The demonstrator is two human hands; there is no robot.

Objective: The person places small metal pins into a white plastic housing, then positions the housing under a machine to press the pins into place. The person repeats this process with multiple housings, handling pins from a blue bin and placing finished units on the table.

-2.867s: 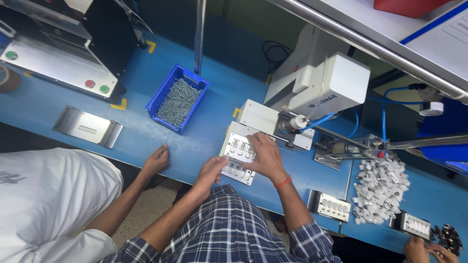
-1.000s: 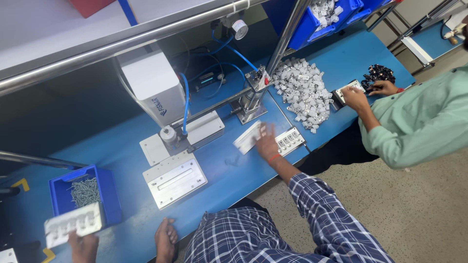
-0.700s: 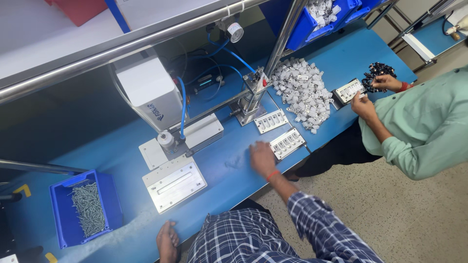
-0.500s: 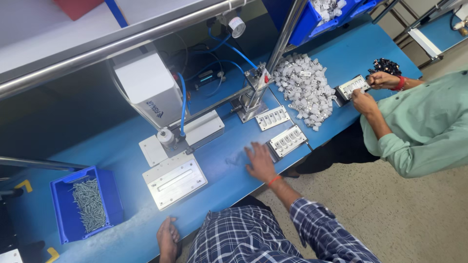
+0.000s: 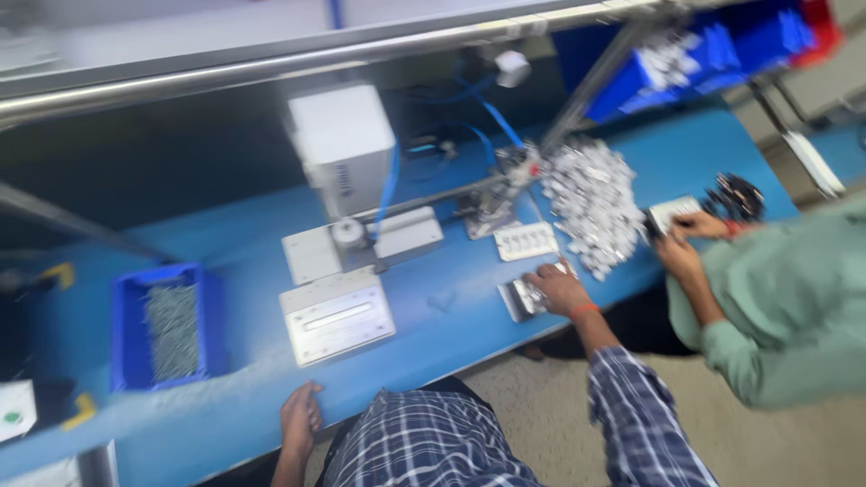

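Note:
My right hand (image 5: 559, 290) reaches out to the right and rests on a white switch plate (image 5: 521, 299) lying near the front edge of the blue bench (image 5: 451, 316). A second white switch plate (image 5: 528, 241) lies just beyond it. My left hand (image 5: 300, 417) grips the front edge of the bench, holding nothing else. A grey metal fixture plate (image 5: 336, 316) sits between my hands, in front of a white machine (image 5: 343, 149). The picture is blurred by motion.
A heap of small white parts (image 5: 591, 203) lies right of the plates. A blue bin of metal screws (image 5: 165, 326) stands at the left. A co-worker in a green shirt (image 5: 776, 298) handles a plate (image 5: 669, 214) at the far right. Blue bins (image 5: 686, 54) sit behind.
My right hand set one plate down beyond the other, drew back, then reached right again onto the nearer plate. The view swung right. My left hand stayed on the bench edge.

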